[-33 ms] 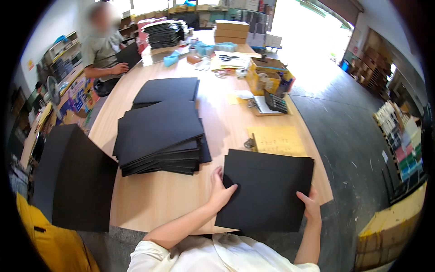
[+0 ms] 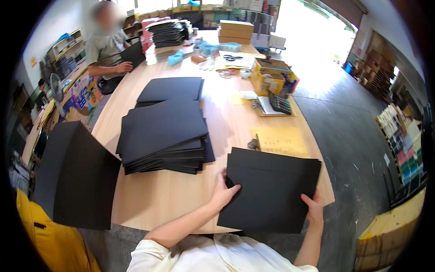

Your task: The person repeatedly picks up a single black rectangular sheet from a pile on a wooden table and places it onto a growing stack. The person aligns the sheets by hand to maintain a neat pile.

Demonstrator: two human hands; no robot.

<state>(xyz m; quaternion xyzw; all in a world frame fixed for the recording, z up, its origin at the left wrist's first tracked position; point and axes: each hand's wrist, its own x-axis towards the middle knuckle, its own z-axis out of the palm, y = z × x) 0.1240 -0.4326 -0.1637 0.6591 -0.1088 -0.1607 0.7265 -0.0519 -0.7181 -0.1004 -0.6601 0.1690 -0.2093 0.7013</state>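
Between my two hands I hold a few black cardboard sheets (image 2: 269, 192) above the near right end of the table, their edges slightly offset at the top and right. My left hand (image 2: 223, 192) grips the left edge, thumb on the face and fingers mostly behind. On the right edge, my right hand (image 2: 313, 204) does the same, with its fingers largely hidden. To the left lies an uneven stack of black sheets (image 2: 163, 131), and just beyond it a lower stack (image 2: 171, 89). A large folded black board (image 2: 84, 177) stands at the table's left edge.
Beyond the held sheets are a clipboard with yellow paper (image 2: 281, 140), a calculator (image 2: 279, 103) and a yellow box of supplies (image 2: 272, 75). Scissors (image 2: 232, 58) lie farther back. A person (image 2: 106, 54) sits far left holding a black sheet. Brown boxes (image 2: 235, 31) stand at the far end.
The whole view has shifted slightly, so the table and stacks appear a little farther right. Both hands keep their grip on the black sheets.
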